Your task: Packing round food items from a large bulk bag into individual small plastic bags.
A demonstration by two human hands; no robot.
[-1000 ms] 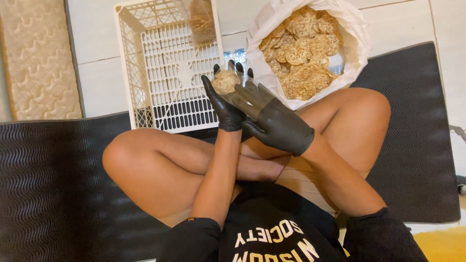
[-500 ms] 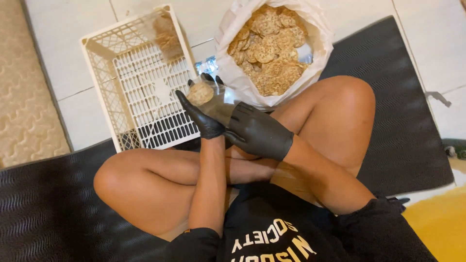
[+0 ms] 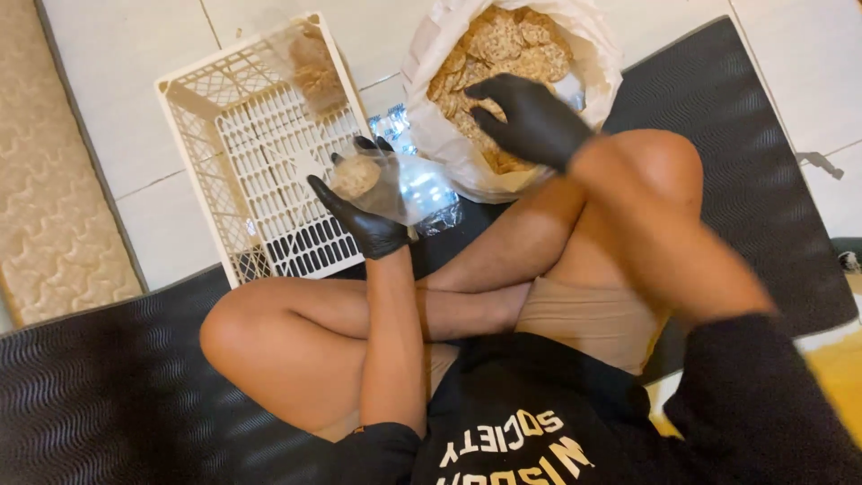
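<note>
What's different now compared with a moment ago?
The right hand let go of the small clear bag and reached forward into the big white sack, landing on the round crackers. The left hand holds the small bag alone, as before. The white crate stays beside the sack.

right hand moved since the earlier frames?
Yes. The right hand has left the small clear bag held by the left hand and reached forward into the big white bag of crackers.
</note>
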